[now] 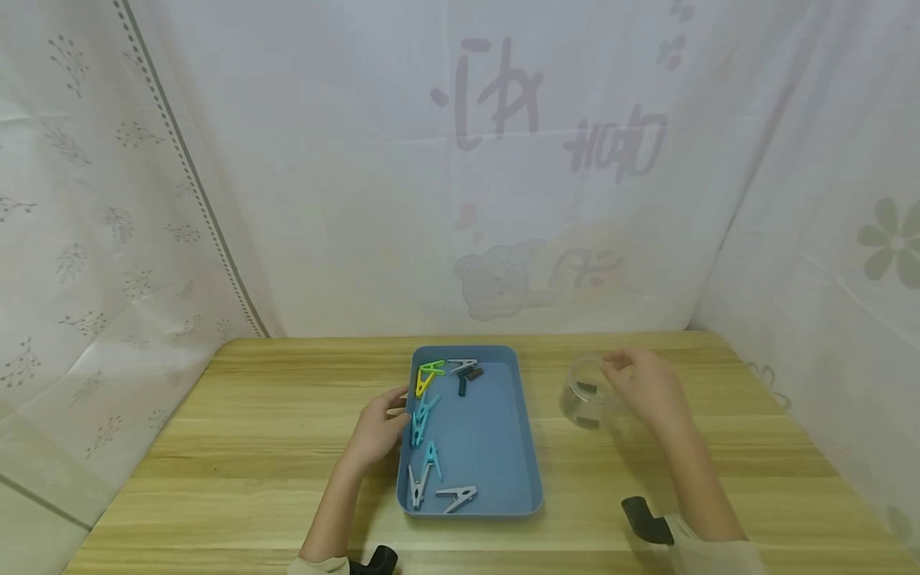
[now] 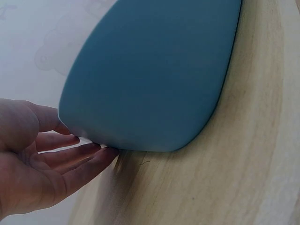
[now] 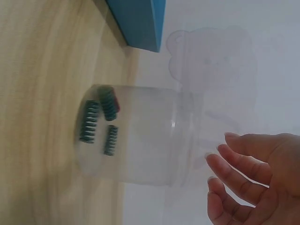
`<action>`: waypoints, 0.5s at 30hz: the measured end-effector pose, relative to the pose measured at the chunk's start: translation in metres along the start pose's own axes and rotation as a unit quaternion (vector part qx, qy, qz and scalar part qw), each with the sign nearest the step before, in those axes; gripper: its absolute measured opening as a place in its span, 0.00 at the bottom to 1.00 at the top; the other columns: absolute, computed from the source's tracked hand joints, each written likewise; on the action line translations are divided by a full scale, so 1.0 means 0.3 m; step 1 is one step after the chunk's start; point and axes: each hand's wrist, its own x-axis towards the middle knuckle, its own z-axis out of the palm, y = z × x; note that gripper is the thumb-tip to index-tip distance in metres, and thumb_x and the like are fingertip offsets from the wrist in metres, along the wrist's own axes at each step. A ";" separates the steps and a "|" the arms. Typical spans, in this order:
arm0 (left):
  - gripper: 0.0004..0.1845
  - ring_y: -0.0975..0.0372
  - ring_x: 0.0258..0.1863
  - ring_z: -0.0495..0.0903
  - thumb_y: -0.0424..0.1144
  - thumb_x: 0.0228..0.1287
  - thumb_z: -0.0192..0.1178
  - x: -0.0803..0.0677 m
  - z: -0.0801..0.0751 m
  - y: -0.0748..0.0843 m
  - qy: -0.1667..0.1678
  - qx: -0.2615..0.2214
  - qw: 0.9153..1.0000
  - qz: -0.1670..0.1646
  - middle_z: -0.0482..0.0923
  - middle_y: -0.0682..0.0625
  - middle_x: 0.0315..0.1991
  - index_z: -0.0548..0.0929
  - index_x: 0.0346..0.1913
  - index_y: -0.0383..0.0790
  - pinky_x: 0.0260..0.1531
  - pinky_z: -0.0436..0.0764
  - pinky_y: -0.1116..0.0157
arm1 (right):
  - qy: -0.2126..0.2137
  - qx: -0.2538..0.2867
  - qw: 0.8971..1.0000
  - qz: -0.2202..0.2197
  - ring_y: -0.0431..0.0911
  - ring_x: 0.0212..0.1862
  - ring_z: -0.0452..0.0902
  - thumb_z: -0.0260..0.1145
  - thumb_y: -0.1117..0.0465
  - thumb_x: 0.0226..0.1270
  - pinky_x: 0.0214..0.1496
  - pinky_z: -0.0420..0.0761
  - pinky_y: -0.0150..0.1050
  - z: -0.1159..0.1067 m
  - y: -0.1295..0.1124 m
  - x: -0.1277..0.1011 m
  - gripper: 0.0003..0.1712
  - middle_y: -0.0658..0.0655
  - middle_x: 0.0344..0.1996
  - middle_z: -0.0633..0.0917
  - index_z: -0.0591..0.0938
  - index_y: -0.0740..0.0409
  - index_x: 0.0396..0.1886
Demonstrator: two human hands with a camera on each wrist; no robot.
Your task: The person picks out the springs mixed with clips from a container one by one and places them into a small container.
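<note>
My left hand (image 1: 377, 430) touches the left side of a blue tray (image 1: 535, 479). In the left wrist view, its fairly straight fingers (image 2: 86, 157) rest at the tray's edge. My right hand (image 1: 647, 387) is at the rim of a clear jar (image 1: 575, 407). The right wrist view shows loosely bent fingers (image 3: 239, 180) just off the jar's mouth, holding nothing. Inside the jar lie dark green springs (image 3: 89, 122) and a bit of red behind one of them. At the tray's far end are dark green springs (image 1: 462, 386) and a reddish-brown one (image 1: 475, 374).
Clothespins lie along the tray's left side: a green one (image 1: 433, 367), a yellow one (image 1: 424, 383), several light blue ones (image 1: 432, 457) and grey ones (image 1: 460, 497). A wooden table (image 1: 287, 447) is under everything, with a printed white curtain (image 1: 359, 200) behind.
</note>
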 end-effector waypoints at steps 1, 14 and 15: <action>0.28 0.41 0.52 0.85 0.25 0.72 0.52 0.000 0.000 0.000 0.000 0.000 1.000 0.000 0.76 0.24 0.63 0.69 0.74 0.23 0.36 0.87 0.56 | 0.001 -0.001 1.000 0.000 0.66 0.46 0.86 0.61 0.56 0.80 0.50 0.82 0.65 -0.003 -0.005 0.003 0.22 0.74 0.53 0.86 0.83 0.72 0.58; 0.29 0.43 0.50 0.86 0.25 0.72 0.52 -0.001 -0.001 0.003 -0.002 -0.002 1.000 -0.001 0.76 0.24 0.63 0.69 0.74 0.23 0.35 0.87 0.57 | 0.007 0.008 1.000 -0.025 0.65 0.49 0.84 0.61 0.57 0.80 0.54 0.81 0.65 -0.014 -0.066 0.029 0.21 0.72 0.53 0.87 0.83 0.70 0.58; 0.29 0.43 0.50 0.86 0.25 0.72 0.52 -0.001 -0.001 0.003 -0.002 -0.002 1.000 -0.001 0.77 0.24 0.63 0.69 0.74 0.23 0.35 0.87 0.57 | 0.007 0.008 1.000 -0.026 0.65 0.49 0.84 0.61 0.57 0.80 0.54 0.81 0.64 -0.013 -0.069 0.030 0.21 0.72 0.53 0.87 0.83 0.70 0.58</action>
